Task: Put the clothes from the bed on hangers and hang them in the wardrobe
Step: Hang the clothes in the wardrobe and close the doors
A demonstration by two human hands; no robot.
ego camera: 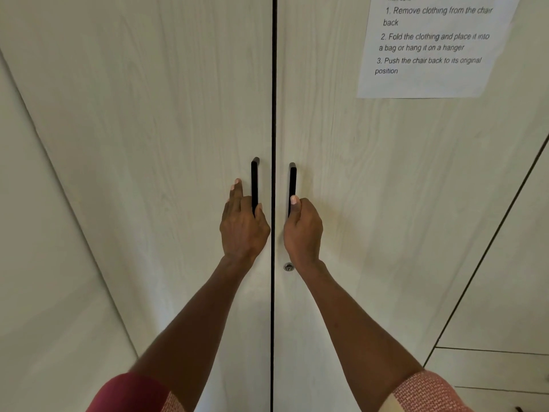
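pale wood wardrobe (148, 144) shut | left hand (243, 224) loosely on black handle (254, 179) | right hand (303, 227) grips handle (292, 179)

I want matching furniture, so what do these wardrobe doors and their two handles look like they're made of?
The wardrobe doors look like pale laminate or veneered board with a matt finish: faint printed-looking wood grain, very flat surface. Solid wood can't be ruled out. The left handle and right handle are slim black bars, probably matt-coated metal, possibly plastic; there is no shine to tell.
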